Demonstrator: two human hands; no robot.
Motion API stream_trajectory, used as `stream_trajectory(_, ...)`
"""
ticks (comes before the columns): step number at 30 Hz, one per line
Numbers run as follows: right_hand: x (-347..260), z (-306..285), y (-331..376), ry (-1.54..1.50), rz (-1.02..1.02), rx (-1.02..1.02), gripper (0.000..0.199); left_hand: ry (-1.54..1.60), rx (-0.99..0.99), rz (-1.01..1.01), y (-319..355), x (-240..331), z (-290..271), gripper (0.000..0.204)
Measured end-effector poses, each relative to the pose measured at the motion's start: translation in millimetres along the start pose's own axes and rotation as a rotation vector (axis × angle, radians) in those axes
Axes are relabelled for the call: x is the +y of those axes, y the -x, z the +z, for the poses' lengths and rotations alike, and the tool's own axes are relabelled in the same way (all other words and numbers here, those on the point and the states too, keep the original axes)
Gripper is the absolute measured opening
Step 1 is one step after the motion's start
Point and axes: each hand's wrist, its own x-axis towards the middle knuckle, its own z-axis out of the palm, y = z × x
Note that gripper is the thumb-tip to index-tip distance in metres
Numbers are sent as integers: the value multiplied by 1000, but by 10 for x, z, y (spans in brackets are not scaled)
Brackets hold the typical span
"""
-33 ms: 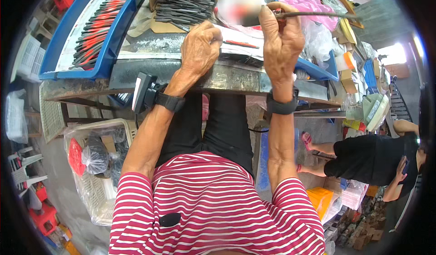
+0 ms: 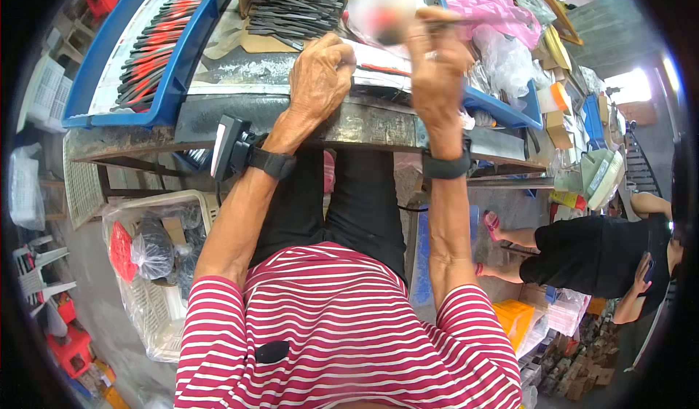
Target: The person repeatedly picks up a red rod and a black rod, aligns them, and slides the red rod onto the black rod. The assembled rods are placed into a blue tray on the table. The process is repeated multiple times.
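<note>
Seen from above, two bare hands at a worn metal desk (image 2: 306,129); left hand (image 2: 320,78) curled almost shut, knuckles up, resting on the desk's near part beside a slim red-and-black tool (image 2: 378,69), grip on anything impossible to tell; right hand (image 2: 435,60) raised just beside it, fingers pinched closed around a thin dark rod (image 2: 473,22) pointing rightward; behind, an open cardboard box of dark blades (image 2: 291,5); far left, a blue tray (image 2: 156,52) of red-and-black pieces; right, pink plastic bags (image 2: 484,5); lower right, another person (image 2: 604,260) crouching in black.
</note>
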Motion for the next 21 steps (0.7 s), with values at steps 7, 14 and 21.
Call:
stream_trajectory(7,135,-24,239,66,216,-139,21,-53,-27,19,-8,16,-18,6)
stream_trajectory(14,43,-364,-19,-7,265,6,17,-87,-10,84,1,19,3,6)
stream_trajectory(21,156,-169,219,148,383,-196,21,-178,-23,169,18,23,6,9)
